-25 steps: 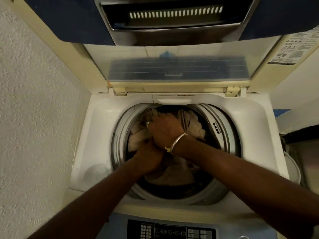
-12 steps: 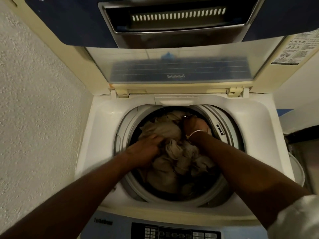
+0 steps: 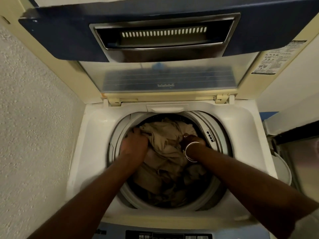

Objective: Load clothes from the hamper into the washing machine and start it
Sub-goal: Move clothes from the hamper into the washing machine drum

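Hands (image 3: 134,144) apart, down among clothes (image 3: 164,152)

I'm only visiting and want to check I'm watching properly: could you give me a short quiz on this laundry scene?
1. True or false: the washing machine has its lid raised.
2. Which wrist wears the bangle? A) left B) right C) both
3. Fill in: the left hand and right hand are down in the drum among the ____.

Key: 1 true; 2 B; 3 clothes.
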The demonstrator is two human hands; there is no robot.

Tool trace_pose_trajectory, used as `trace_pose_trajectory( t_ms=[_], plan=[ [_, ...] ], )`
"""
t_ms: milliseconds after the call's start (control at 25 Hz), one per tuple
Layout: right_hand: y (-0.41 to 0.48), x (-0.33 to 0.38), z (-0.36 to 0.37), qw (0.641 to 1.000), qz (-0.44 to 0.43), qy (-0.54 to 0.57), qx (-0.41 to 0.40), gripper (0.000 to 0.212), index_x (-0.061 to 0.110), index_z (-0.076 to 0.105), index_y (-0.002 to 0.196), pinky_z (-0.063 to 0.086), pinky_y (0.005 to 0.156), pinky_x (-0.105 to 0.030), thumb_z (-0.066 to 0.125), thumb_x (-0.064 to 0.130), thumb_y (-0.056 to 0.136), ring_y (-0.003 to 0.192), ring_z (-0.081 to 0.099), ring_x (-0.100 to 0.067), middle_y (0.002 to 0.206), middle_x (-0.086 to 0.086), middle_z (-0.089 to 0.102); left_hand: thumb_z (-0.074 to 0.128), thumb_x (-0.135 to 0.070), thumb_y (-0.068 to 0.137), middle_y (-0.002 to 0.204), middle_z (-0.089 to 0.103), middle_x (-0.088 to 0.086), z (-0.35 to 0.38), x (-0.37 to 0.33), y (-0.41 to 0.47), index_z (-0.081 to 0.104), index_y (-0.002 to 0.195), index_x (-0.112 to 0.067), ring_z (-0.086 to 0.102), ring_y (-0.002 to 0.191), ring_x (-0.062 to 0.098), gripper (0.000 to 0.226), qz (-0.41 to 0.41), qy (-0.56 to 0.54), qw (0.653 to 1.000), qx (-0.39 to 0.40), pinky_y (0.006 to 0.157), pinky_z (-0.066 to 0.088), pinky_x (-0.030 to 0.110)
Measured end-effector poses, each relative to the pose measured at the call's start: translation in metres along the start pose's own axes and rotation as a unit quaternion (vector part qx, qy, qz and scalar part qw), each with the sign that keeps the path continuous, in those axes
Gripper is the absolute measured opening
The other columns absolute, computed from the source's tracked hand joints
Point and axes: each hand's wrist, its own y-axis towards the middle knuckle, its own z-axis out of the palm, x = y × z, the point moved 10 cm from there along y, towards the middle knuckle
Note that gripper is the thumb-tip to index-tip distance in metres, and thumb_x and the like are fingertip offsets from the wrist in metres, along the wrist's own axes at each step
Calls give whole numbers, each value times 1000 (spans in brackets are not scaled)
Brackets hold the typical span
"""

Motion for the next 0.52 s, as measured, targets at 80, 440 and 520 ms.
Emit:
trace_pose_trajectory(
  t_ms=[80, 440, 520],
  plan=[
    [-19, 22, -41, 992, -59, -48, -99, 45, 17, 46, 141, 51, 88, -49, 40, 34, 100, 124, 52, -38, 139, -11, 52, 60, -19, 85, 115, 54, 13, -46, -29, -9, 57, 112, -10, 59, 95, 29, 28, 104, 25, 983, -149, 70, 54, 37],
    [-23, 31, 37, 977, -161, -57, 130, 75, 11, 13, 154, 15, 118, -39, 43, 50, 97, 147, 15, -30, 162, -12, 7, 77, -71, 58, 162, -18, 14, 108, -27, -3, -18, 154, -24, -10, 149, 39, 143, 98, -41, 962, 250, 121, 4, 56],
    [-1, 23, 49, 976, -172, 3, 134, 98, 13, 18, 154, 14, 119, -39, 41, 76, 82, 147, 17, -29, 161, -8, 15, 74, -65, 69, 160, -25, 14, 131, -29, -6, -21, 154, -20, -16, 148, 40, 134, 131, 8, 961, 241, 118, 0, 57]
  ],
)
